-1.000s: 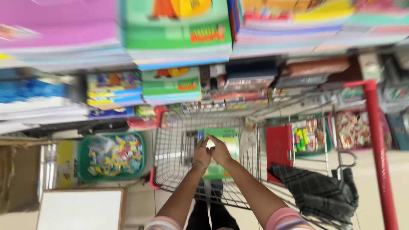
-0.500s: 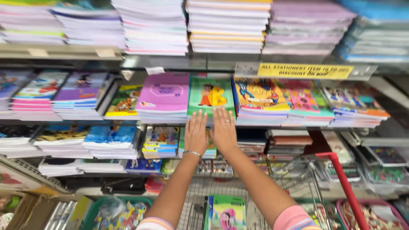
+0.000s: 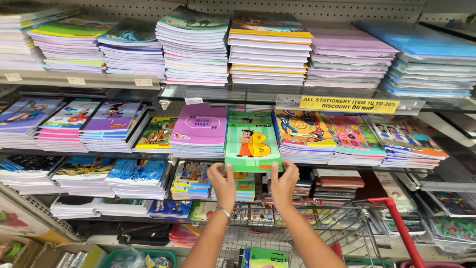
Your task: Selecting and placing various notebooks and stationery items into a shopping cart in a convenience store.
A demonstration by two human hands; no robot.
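Far left: notebook stacks (image 3: 106,124) fill the middle shelf edge to edge, tilted cover-up; the blue stacks (image 3: 136,176) below sit just as tight.
Purple stack (image 3: 201,131): touches the green book's left edge, no gap between them.
Left hand (image 3: 223,186): raised below the green book, fingers curled round its lower left corner; a bangle (image 3: 224,212) sits on the wrist.
Green book (image 3: 252,141): held by both hands at its bottom edge, front of the middle shelf, cover tilted up, overhanging the shelf lip; under it there is open air down to the cart.
Right hand (image 3: 283,184): fingers grasp the book's lower right corner, just beside the left hand.
Comic-cover stack (image 3: 302,134): pressed against the book's right edge.
Cart (image 3: 357,226): wire basket below the forearms, red handle (image 3: 399,228) to the right; another green book (image 3: 265,258) lies inside.
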